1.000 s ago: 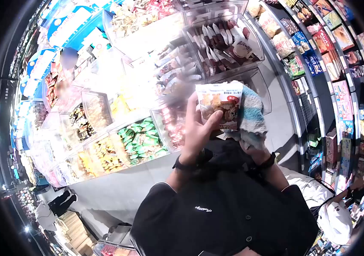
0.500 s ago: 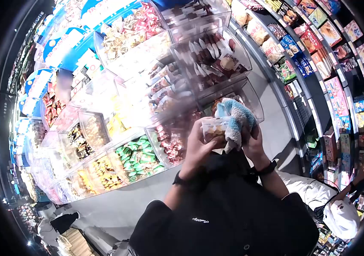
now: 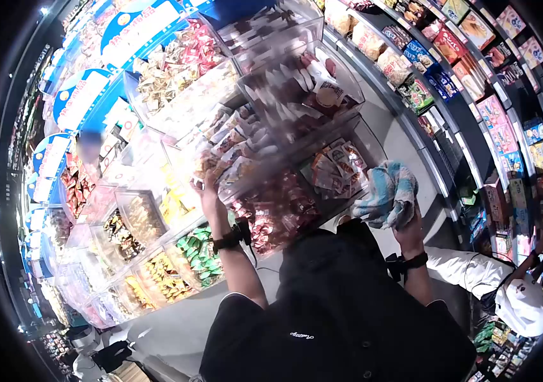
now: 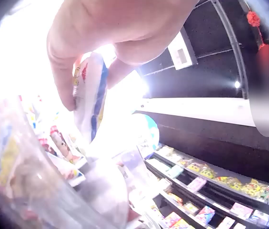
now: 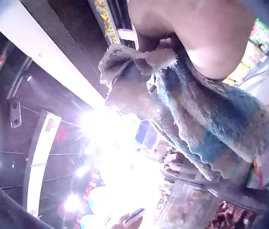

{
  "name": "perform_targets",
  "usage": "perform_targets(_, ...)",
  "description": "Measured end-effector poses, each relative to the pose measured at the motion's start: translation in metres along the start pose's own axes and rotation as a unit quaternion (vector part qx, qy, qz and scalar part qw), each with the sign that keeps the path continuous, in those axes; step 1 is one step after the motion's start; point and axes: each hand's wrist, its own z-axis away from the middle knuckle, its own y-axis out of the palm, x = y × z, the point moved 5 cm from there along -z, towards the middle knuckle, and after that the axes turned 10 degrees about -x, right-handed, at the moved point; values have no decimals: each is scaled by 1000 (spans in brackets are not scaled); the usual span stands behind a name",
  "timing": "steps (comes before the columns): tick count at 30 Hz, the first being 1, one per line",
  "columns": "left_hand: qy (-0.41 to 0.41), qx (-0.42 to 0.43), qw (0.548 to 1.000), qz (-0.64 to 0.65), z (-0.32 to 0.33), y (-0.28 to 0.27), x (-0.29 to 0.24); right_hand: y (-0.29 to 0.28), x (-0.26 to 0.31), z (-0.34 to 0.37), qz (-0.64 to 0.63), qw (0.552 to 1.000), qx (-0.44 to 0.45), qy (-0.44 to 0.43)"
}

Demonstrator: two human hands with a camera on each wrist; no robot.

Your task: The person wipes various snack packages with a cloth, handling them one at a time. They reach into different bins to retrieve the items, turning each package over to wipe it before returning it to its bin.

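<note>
My left hand [image 3: 211,200] reaches over a clear bin of white snack packets [image 3: 236,140]. In the left wrist view its thumb and fingers pinch a white snack packet [image 4: 90,98] with a blue edge, held upright above other packets [image 4: 63,145]. Glare washes out much of the bin there. On the right side of the head view, my right hand [image 3: 410,232] grips a bunched, fluffy cloth [image 3: 386,194] with blue and white stripes. The cloth hangs in folds from the fingers in the right wrist view, apart from the bins' front edge.
Clear bins of red-wrapped sweets [image 3: 271,213], green-wrapped sweets [image 3: 198,251] and flat packets [image 3: 338,169] stand close by. Shelves of boxed snacks [image 3: 440,79] run along the right. A person in white trousers [image 3: 465,270] is at the lower right.
The cloth was against the snack packet between both hands. My left hand has carried the packet left over the bins, while my right hand has drawn the cloth away to the right.
</note>
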Motion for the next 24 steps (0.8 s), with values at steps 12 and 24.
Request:
perform_targets(12,339,-76,864,-364,59,29,-34,-30,47,-10,557,747,-35,-363)
perform_targets(24,-193,277,925,-174,183,150,157,-1,97,-92,-179,935,296,74)
